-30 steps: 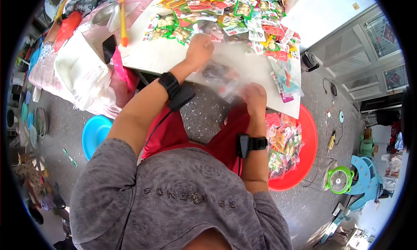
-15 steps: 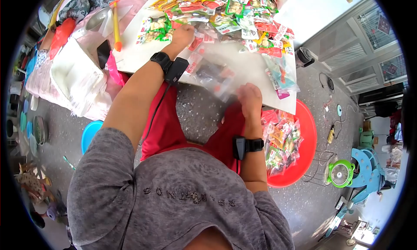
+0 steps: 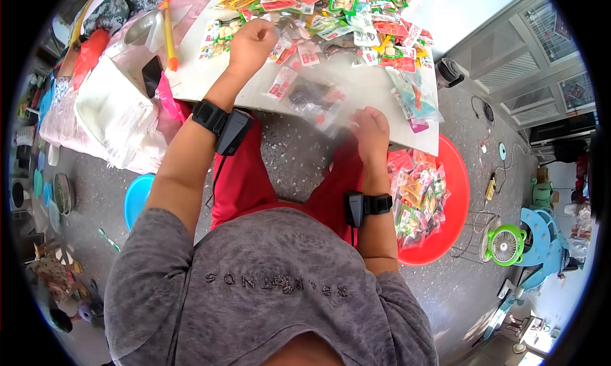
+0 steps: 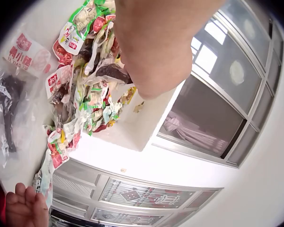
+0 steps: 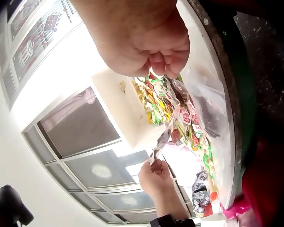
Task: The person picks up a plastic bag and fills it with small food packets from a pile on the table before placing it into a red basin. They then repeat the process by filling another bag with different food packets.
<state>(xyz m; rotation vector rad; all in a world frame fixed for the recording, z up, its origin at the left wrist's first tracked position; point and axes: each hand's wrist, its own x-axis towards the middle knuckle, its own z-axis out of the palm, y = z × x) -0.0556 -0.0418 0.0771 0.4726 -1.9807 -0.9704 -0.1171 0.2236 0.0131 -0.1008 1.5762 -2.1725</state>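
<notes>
You look to be in a home — the green fan [image 3: 506,245], blue basin [image 3: 136,199], pink cloth [image 3: 67,127], glass doors [image 3: 538,32] and speckled floor [image 3: 289,159] suggest a lived-in room — with packets [image 3: 356,19] heaped on your table [image 3: 202,83].

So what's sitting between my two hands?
In the head view, a clear plastic food packet with dark contents lies on the white table between your left hand and right hand.

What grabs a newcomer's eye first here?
First, the bright heap of packets spread over the far part of the white table. Then the red basin by the table's near right corner, holding more packets. Third, a clear bag with dark contents, between left hand and right hand.
</notes>
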